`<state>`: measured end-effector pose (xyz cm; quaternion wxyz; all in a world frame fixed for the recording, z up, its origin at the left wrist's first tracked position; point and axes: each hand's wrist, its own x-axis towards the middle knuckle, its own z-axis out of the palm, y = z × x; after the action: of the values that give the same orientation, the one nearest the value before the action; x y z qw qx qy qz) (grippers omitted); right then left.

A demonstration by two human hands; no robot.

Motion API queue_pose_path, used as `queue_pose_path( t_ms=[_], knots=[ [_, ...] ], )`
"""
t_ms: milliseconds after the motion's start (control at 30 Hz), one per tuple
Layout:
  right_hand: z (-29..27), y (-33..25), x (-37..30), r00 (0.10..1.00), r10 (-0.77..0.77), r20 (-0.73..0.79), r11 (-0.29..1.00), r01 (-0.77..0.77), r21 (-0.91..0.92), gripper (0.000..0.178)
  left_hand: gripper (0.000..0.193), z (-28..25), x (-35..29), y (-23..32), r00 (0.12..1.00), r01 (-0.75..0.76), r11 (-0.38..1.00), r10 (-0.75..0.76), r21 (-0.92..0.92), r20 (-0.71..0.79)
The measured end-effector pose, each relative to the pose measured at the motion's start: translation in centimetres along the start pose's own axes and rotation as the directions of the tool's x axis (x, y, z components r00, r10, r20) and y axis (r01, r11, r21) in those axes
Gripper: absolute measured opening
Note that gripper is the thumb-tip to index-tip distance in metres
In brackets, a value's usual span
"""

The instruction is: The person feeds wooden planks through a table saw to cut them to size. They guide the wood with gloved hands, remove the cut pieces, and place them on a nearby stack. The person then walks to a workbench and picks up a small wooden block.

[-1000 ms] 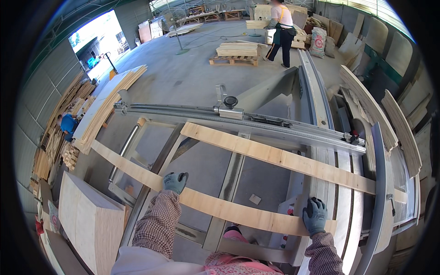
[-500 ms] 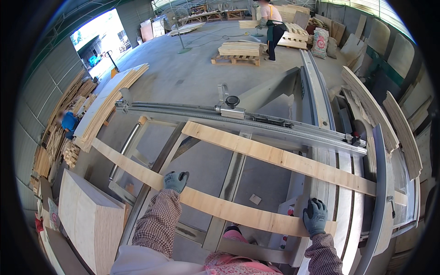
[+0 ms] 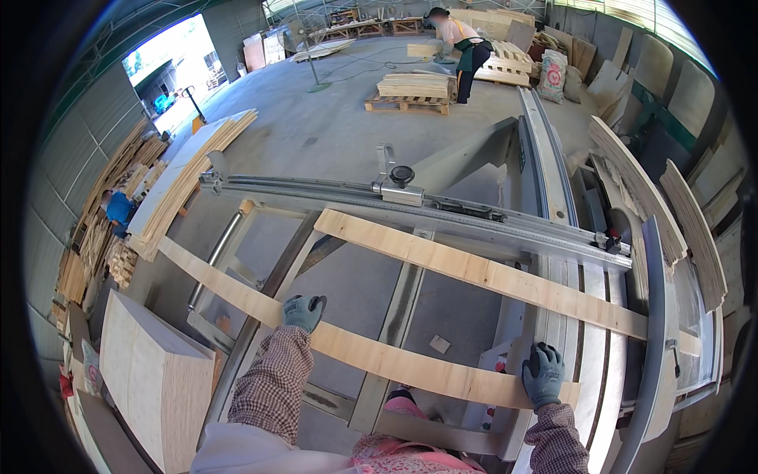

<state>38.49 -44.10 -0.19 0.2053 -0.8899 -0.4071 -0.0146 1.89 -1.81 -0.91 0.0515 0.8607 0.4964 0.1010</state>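
Note:
A long, pale wooden strip [image 3: 410, 359] lies across the frame and sliding table of a panel saw, close to my body. My left hand [image 3: 304, 314], in a grey-green glove, is closed on this strip left of its middle. Near its right end my right hand [image 3: 543, 374], gloved alike, grips it with the fingers over the top. A second wooden strip [image 3: 474, 272] lies farther off, below the metal crosscut fence [image 3: 316, 191]. Its right end passes beneath the long grey guard [image 3: 655, 332].
A clamp-like stop with a black knob [image 3: 402, 175] sits on the fence. Stacked panels [image 3: 150, 371] stand at lower left. Boards on a pallet [image 3: 410, 101] lie farther back, beside a bending co-worker [image 3: 471, 59]. Another person in blue [image 3: 118, 210] is at far left.
The co-worker at the back has bent forward and to the left over some boards. My hands and both strips stay where they were.

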Motion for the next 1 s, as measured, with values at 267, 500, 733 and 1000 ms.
queue_pose_path(
  t_ms=[267, 500, 733, 1000],
  knots=[
    [0.0, 0.07, -0.01, 1.0, 0.0, 0.004, 1.0, 0.0, 0.01, 0.044, 0.029, -0.14, -0.05, 0.25, 0.999, -0.007, 1.0, 0.006, -0.007, -0.033],
    [-0.12, -0.13, 0.02, 1.0, 0.011, 0.008, 1.0, -0.012, 0.016, 0.044, 0.029, -0.08, -0.04, 0.12, 0.999, 0.028, 1.0, -0.028, -0.003, -0.016],
    [-0.24, -0.25, 0.03, 0.999, 0.03, 0.019, 1.0, -0.03, 0.004, 0.044, 0.029, -0.49, -0.04, 0.53, 1.0, 0.021, 1.0, -0.021, 0.014, 0.001],
    [-0.31, -0.32, 0.06, 1.0, 0.018, 0.02, 1.0, -0.018, -0.003, 0.044, 0.03, -0.1, -0.06, 0.15, 1.0, 0.011, 1.0, -0.011, 0.004, -0.024]
  ],
)
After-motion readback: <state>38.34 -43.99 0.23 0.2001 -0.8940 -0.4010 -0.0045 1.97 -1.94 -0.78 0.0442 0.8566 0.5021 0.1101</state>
